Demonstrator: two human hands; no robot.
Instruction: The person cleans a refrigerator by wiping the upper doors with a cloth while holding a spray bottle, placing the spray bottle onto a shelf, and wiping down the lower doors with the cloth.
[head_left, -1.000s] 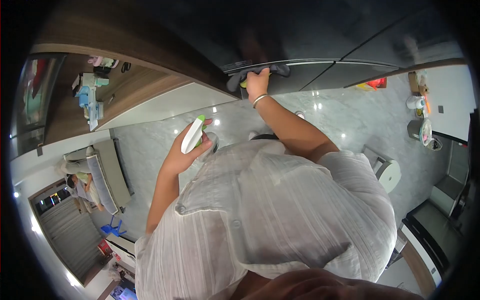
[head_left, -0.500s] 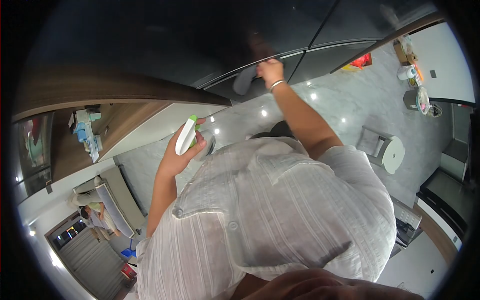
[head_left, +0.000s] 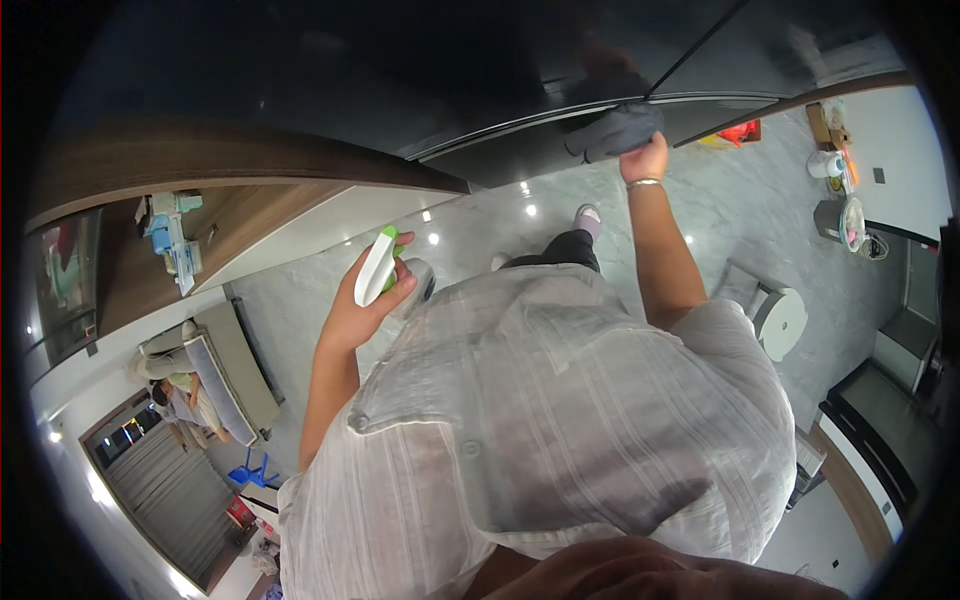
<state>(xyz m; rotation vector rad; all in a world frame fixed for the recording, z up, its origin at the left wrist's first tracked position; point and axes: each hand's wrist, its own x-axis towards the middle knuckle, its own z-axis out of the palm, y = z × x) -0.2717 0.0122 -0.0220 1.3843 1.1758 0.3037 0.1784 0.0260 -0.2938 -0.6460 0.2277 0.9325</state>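
Cloth (head_left: 618, 128) in grip of right hand (head_left: 646, 160) against dark doors (head_left: 420, 80) — spray bottle (head_left: 376, 270) likewise in left hand (head_left: 362, 312), hands apart.

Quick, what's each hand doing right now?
Left hand: closed around a white-and-green spray bottle.
Right hand: holding a dark gray cloth at the shiny black doors.

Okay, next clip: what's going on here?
Someone in a light striped shirt stands at a glossy black front, a hand to each thing. The right hand has a dark grey cloth up against that front, by its long seam. The left hand grips a white-and-green spray bottle, held away from the front. In the background, another person is on a sofa.
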